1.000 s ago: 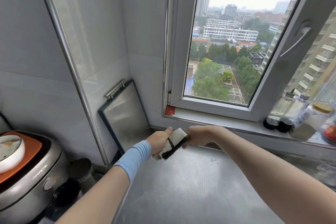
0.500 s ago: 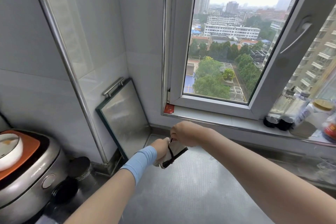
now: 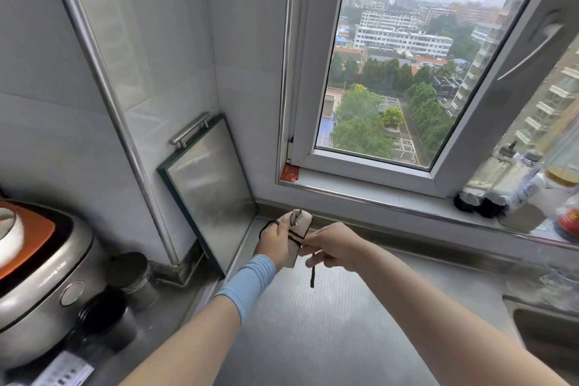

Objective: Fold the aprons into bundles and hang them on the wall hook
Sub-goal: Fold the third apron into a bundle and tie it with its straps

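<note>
- The blue sleeve (image 3: 247,282) on the left forearm sits nearest, above the steel counter (image 3: 313,338). Both arms reach forward over it, so the work hangs in the air and does not rest on the counter.
- The left hand (image 3: 274,244) has its fingers curled round the apron bundle (image 3: 300,224), a small pale roll that stands up out of the fist, near the window sill (image 3: 360,189) and lower than it.
- The right hand (image 3: 333,249), close against the bundle's right side, pinches the dark strap (image 3: 312,276) between thumb and curled fingers. The strap's loose end dangles below this hand, and a loop of it shows on the far side of the left hand.
- The step in hand looks like binding the roll with its own strap. To do it well, I judge the left grip should be firm so the folds do not spring open.
- Meanwhile the right hand should draw the strap taut round the middle, beside the turn that already crosses the cloth. Near an end of the roll it could slip off.
- Leaving a free loop seems wise, since the bundle must hang from something afterwards.
- Further off, a steel board (image 3: 210,185) leans in the corner and bottles (image 3: 501,185) stand on the sill. Any wide swing of the strap is best kept away from them.
- No wall hook is in view, so I cannot tell where the bundle will go.
</note>
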`<state>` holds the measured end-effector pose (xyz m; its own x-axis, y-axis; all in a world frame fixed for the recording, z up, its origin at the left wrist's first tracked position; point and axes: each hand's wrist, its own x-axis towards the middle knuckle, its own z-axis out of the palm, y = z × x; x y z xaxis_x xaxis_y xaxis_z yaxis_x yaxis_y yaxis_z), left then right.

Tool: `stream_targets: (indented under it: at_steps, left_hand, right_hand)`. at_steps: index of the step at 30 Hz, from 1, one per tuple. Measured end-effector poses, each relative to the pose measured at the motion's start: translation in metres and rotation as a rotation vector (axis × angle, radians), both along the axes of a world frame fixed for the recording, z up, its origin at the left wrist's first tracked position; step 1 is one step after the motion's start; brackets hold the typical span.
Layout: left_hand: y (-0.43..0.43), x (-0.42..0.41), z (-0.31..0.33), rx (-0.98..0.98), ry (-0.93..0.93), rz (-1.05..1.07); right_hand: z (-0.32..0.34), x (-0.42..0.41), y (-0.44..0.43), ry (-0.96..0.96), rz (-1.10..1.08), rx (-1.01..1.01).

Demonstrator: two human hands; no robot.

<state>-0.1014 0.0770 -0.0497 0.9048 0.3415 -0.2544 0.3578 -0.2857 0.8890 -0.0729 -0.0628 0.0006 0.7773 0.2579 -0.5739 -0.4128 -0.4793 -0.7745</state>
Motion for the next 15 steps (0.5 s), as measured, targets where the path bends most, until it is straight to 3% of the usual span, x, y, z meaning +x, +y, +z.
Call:
stream_targets:
  at_steps: [3, 8, 15]
  left_hand:
    - [-0.002, -0.003, -0.018, -0.021, -0.133, -0.053]
    - [-0.003, -0.01, -0.043, 0.141, -0.265, -0.263]
    - [0.0, -0.022, -0.086, 0.009, -0.062, -0.414]
  right_hand:
    - [-0.014, 0.001, 0.0, 0.108, -0.139, 0.129]
    - [-0.04, 0.012, -0.004, 0.292, -0.276, 0.325]
    - [-0.094, 0.005, -0.014, 0.266, -0.271, 0.303]
